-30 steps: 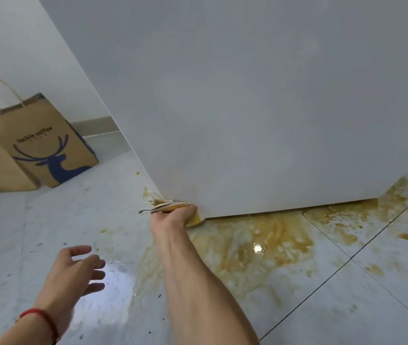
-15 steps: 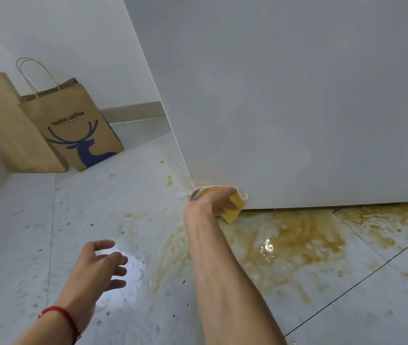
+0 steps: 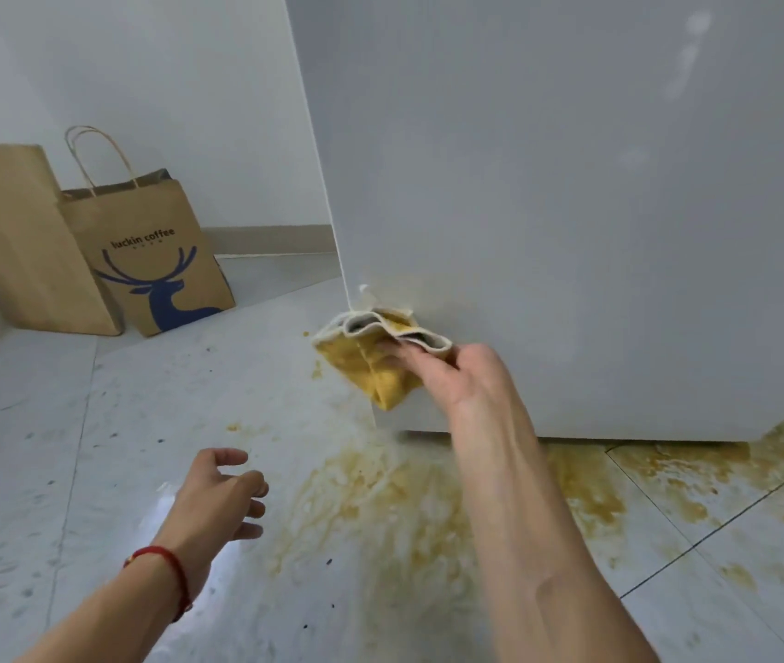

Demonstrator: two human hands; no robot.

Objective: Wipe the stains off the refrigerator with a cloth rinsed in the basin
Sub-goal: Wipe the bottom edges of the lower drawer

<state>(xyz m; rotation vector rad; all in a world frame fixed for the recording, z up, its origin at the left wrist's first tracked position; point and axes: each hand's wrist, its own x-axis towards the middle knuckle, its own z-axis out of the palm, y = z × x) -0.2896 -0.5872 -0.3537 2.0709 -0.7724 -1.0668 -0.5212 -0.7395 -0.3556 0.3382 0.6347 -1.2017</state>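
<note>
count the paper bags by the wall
2: a plain brown bag at far left against the wall, and a deer-printed bag with handles just right of it, touching it.

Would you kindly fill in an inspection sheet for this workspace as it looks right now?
Surface: pale tiled floor, wet and glossy, with a wide yellow-brown spill in front of the refrigerator.
Job's things: white refrigerator, faint yellowish smear near its lower left corner; folded cloth, heavily stained yellow, held against that corner. No basin in view.
Clutter: two brown paper bags against the wall, one printed with a blue deer, one plain.
Hands: right hand grips the cloth; left hand hovers over the floor, fingers loosely curled, holding nothing; red cord on its wrist.
Cables: nothing seen.
Surroundings: white wall with grey skirting.
</note>
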